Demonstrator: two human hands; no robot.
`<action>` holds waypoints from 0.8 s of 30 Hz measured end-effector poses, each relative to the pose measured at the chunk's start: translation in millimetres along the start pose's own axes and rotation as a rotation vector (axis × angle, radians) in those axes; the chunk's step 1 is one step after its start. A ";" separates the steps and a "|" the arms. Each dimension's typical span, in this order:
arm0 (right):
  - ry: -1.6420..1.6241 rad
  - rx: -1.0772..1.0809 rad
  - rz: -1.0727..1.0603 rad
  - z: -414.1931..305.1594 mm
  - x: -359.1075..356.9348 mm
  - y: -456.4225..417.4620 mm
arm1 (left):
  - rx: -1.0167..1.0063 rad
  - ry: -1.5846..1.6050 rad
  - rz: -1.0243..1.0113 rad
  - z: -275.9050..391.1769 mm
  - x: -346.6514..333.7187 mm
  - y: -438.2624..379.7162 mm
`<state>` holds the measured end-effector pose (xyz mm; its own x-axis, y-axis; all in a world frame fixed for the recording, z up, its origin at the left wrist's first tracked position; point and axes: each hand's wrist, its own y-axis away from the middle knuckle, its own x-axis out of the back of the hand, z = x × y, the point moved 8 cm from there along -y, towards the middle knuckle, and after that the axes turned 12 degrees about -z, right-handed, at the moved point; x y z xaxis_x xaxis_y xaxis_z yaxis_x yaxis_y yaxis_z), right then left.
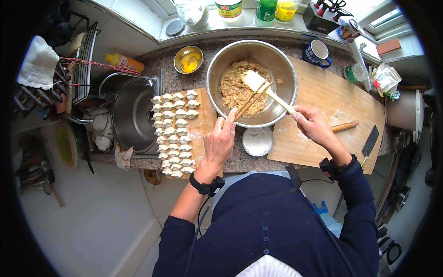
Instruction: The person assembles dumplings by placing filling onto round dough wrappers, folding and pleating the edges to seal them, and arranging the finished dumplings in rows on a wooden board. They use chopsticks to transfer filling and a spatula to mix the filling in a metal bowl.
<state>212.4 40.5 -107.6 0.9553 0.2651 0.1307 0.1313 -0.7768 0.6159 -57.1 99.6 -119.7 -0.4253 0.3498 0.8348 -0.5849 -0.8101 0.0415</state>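
My left hand [220, 136] grips a pair of wooden chopsticks [250, 105] whose tips cross over the handle of a spatula near its blade. In my right hand [311, 124] is the pale handle of that spatula [255, 81], its blade smeared with filling. Both tools reach over a large steel mixing bowl [214, 71], which holds a minced filling [238, 93] with green flecks. Left of the bowl, rows of folded dumplings [169, 131] lie on a wooden board [204, 114]. A small bowl of white flour [258, 142] stands just below the mixing bowl.
On the right, a large wooden board [311, 90] carries a rolling pin [345, 126] and a dark flat scraper [371, 140]. A metal bowl [176, 64] with yellow pieces sits behind the dumplings. Further left is a steel sink [133, 117]. A blue mug [316, 53] stands behind the large board.
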 end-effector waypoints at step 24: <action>0.047 0.028 0.010 43.4 16.5 22.7 | 0.130 -0.288 -0.076 4.1 11.7 -31.7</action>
<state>242.7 2.4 -125.2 0.9431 0.2835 0.1737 0.1300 -0.7952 0.5923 -40.7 127.4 -109.1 -0.1594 0.2793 0.9469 -0.5062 -0.8466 0.1645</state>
